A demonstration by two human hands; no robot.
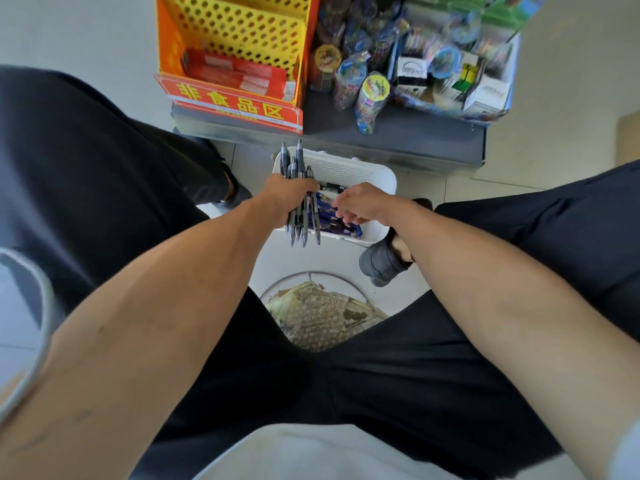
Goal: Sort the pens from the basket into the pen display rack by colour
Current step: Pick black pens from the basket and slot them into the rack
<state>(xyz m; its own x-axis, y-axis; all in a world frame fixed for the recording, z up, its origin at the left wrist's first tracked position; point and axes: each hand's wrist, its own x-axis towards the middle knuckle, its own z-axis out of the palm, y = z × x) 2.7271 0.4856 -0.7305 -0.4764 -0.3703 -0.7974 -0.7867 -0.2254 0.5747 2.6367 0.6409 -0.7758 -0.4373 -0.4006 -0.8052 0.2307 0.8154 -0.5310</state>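
Tiled floor (311, 258): basket (349, 168) below shelf (398, 133); left hand (287, 194) grips pens (295, 164).

Ribbed white plastic basket (346, 169); pens (300, 216) seemingly glossy plastic.

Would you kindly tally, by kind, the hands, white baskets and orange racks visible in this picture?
white basket: 1
orange rack: 1
hands: 2, left hand gripping grey pens, right hand above the white basket
Total: 4
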